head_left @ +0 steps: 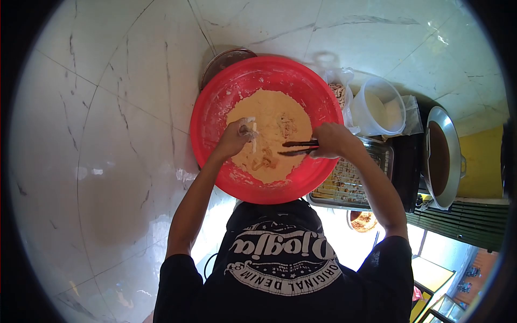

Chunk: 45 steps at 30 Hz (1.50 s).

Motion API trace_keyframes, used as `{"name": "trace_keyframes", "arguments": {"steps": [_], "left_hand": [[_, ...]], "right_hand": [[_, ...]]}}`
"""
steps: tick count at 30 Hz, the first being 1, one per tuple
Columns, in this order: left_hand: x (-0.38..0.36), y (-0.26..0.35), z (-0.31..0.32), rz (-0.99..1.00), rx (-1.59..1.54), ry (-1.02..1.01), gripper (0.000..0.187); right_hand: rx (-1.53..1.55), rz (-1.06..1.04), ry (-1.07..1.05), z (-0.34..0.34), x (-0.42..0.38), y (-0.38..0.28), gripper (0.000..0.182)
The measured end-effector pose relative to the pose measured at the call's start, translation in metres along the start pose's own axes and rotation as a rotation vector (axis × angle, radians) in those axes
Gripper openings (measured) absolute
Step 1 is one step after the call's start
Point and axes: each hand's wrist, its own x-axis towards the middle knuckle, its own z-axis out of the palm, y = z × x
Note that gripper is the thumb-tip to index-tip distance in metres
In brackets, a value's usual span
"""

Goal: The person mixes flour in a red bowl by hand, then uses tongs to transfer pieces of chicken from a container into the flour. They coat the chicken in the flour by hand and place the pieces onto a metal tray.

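A large red basin (207, 116) holds a bed of pale flour (258, 107). My left hand (235, 139) is over the flour at the left, its fingers closed on a white, flour-coated strip (254, 137). From the right, my right hand (334, 141) grips dark tongs (296, 149); their two tips are apart and point left over the flour. Beneath the tongs' tips lie brownish, damp-looking pieces (265, 160) partly covered in flour. Another rough, clumped patch (286, 125) shows farther back.
Right of the basin stand a plastic bag of pale strips (338, 94) and a white tub (396, 116). A metal tray with a wire rack (344, 177) lies nearer me. Farther right is a wide metal pan (451, 161) with brown contents. A round metal rim (215, 62) shows behind the basin.
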Motion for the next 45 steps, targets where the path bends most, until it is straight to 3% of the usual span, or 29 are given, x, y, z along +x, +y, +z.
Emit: {"name": "trace_keyframes", "arguments": {"steps": [5,8,10,11,13,15,20,23,25,26,28,31,33,37,41,43,44,45], "left_hand": [[0.005,0.003,-0.005,-0.026,0.001,-0.034,0.039],[0.009,0.006,-0.004,0.131,-0.081,-0.056,0.031],[0.005,0.032,0.000,0.073,0.225,-0.077,0.017],[0.006,0.033,0.003,0.074,0.228,-0.082,0.017],[0.008,0.035,0.009,0.212,0.273,0.009,0.011],[0.012,0.036,0.012,0.253,0.275,-0.014,0.012],[0.026,0.033,0.013,0.287,0.216,-0.118,0.017],[0.043,0.014,0.019,0.240,0.099,0.028,0.026],[0.052,0.003,0.026,0.199,0.707,0.057,0.029],[0.055,-0.004,0.033,0.200,0.704,0.056,0.029],[0.062,-0.019,0.045,0.350,1.101,-0.047,0.024],[0.076,-0.040,0.058,0.531,1.243,-0.152,0.022],[0.079,-0.045,0.069,0.500,1.260,-0.161,0.021],[0.079,-0.043,0.077,0.473,1.327,-0.126,0.019],[0.078,-0.024,0.077,0.491,1.277,-0.141,0.015],[0.074,-0.007,0.079,0.241,0.767,0.002,0.012],[0.080,-0.013,0.078,0.242,0.765,0.007,0.012],[0.090,-0.025,0.077,0.221,0.389,0.049,0.012]], "right_hand": [[0.164,-0.073,0.154,-0.006,-0.007,0.023,0.035],[0.221,-0.099,0.253,0.000,-0.011,0.023,0.036],[0.245,-0.099,0.292,0.002,-0.011,0.024,0.037],[0.279,-0.115,0.278,0.002,-0.011,0.023,0.039],[0.316,-0.129,0.269,0.007,-0.010,0.023,0.042],[0.253,-0.181,0.387,0.017,-0.004,0.025,0.037],[0.234,-0.137,0.312,0.010,-0.010,0.028,0.036],[0.243,-0.063,0.257,-0.015,-0.030,0.035,0.034],[0.249,-0.034,0.254,-0.034,-0.045,0.047,0.032],[0.171,-0.006,0.266,-0.044,-0.052,0.053,0.032],[0.093,0.027,0.277,-0.059,-0.066,0.069,0.032],[0.056,0.107,0.374,-0.084,-0.091,0.095,0.033],[0.099,0.337,0.430,-0.100,-0.108,0.106,0.035],[-0.006,0.512,0.469,-0.098,-0.110,0.152,0.039],[-0.083,0.639,0.385,-0.058,-0.089,0.187,0.041],[-0.110,0.645,0.365,-0.039,-0.073,0.203,0.041],[-0.100,0.653,0.334,-0.029,-0.066,0.210,0.040],[-0.089,0.661,0.302,-0.021,-0.060,0.216,0.038]]}}
